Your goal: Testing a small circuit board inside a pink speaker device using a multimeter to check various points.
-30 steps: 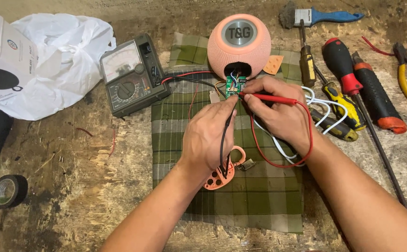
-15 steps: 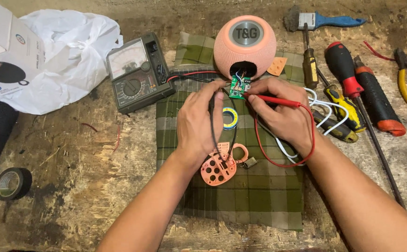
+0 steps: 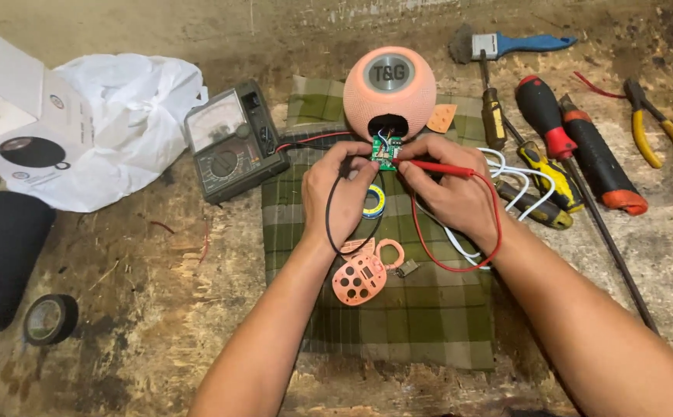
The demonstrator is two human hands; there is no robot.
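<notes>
The person's left hand (image 3: 342, 193) pinches the black probe (image 3: 345, 166) between closed fingertips and the right hand (image 3: 448, 193) grips the red probe (image 3: 438, 166) the same way; both tips meet on the small green circuit board (image 3: 385, 153), which hangs out of the dark opening in the salmon-pink round speaker (image 3: 389, 91) at the far edge of the green plaid cloth (image 3: 398, 324) in the middle of the bench (image 3: 143, 309). Against a second ago, the hands sit a little higher and closer to the speaker, the left hand has shifted left off the cloth's centre, and a small roll with a yellow and blue ring (image 3: 372, 202) now shows between the wrists where the left hand hid it. The red lead (image 3: 495, 232) loops around the right wrist as before, and its mate runs back to the analog multimeter (image 3: 232, 143) toward the bench's far left. The probes look more settled on the board, which suggests a reading is being taken, though the meter's needle is too small to read. A pink perforated cover piece (image 3: 361, 276) lies near the left wrist; screwdrivers (image 3: 576, 143) and pliers (image 3: 653, 127) rest along the right edge, a tape roll (image 3: 50, 318) near the left front corner.
</notes>
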